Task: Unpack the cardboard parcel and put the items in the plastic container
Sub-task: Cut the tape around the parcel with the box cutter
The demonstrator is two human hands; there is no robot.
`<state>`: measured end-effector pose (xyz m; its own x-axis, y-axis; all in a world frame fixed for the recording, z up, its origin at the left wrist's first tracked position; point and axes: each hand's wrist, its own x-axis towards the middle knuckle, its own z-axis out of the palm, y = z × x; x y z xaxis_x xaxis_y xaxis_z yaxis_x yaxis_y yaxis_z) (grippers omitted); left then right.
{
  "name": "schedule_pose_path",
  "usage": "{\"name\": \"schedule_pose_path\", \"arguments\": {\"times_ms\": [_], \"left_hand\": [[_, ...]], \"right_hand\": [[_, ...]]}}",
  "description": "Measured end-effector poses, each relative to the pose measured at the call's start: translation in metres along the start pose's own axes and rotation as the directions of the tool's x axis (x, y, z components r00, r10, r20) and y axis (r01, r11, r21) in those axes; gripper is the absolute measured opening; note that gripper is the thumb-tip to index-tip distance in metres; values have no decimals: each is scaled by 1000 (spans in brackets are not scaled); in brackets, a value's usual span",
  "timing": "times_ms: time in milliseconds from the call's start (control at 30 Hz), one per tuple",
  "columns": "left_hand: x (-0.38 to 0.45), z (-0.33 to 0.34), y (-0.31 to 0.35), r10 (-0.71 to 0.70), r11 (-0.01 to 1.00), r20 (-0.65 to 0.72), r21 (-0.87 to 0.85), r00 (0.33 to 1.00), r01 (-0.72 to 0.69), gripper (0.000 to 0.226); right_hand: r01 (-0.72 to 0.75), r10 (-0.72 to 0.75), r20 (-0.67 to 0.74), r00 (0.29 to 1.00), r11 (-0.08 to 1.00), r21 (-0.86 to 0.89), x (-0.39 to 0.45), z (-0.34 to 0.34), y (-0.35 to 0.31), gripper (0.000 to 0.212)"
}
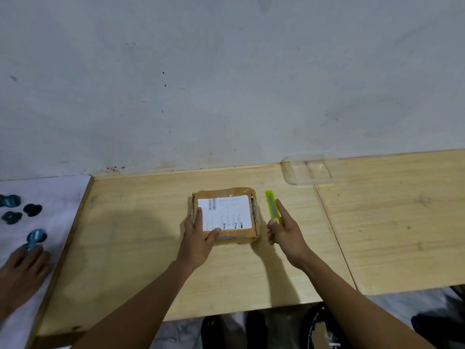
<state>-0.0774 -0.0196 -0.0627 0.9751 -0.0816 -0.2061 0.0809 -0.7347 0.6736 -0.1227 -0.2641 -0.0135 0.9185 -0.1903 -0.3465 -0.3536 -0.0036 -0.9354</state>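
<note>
Steadying the cardboard parcel point(224, 216) at its near-left corner, the left hand point(198, 231) lies flat with fingers spread along the left edge and the thumb on the white shipping label point(224, 212); it presses down on the box without gripping it. The parcel sits flat in the middle of the wooden table point(141, 222), still wrapped in brown tape and unopened.

Just to its right, the right hand point(284, 233) is closed around the near end of a yellow-green utility knife point(272, 206), forefinger stretched along the body. The knife's long axis runs near to far, almost parallel to the parcel's right edge, tip pointing away from the person. Whether the blade is out cannot be told.

So the taped seam on the right side of the box lies directly left of the knife, close beside it but not touching. The coming cut looks to need only a short sideways shift, then a stroke along that edge, and the right hand is plainly the nearer one for it.

The clear plastic container point(305, 171) stands empty at the far edge by the wall, right of the parcel and well apart from both hands.
</note>
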Motion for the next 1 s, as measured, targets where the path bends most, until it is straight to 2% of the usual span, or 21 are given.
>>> {"name": "schedule_pose_path", "arguments": {"times_ms": [100, 367, 700, 833, 1000], "left_hand": [[-6, 2, 0, -10, 1000, -15, 3, 1000, 11, 83], [-5, 2, 0, -24, 1000, 2, -2, 1000, 24, 84], [-5, 3, -1, -22, 1000, 16, 11, 1000, 22, 84], [-4, 1, 0, -24, 1000, 24, 20, 999, 23, 84], [-6, 1, 0, -27, 1000, 38, 6, 999, 27, 83]], "right_hand": [[7, -7, 41, 999, 1000, 19, -10, -3, 0, 67], [31, -31, -23, 999, 1000, 4, -19, -14, 0, 55], [23, -24, -38, 999, 999, -29, -23, -14, 6, 48], [1, -7, -62, 998, 997, -82, -19, -12, 10, 46], [20, -54, -136, 989, 970, -242, -13, -5, 11, 41]]}}
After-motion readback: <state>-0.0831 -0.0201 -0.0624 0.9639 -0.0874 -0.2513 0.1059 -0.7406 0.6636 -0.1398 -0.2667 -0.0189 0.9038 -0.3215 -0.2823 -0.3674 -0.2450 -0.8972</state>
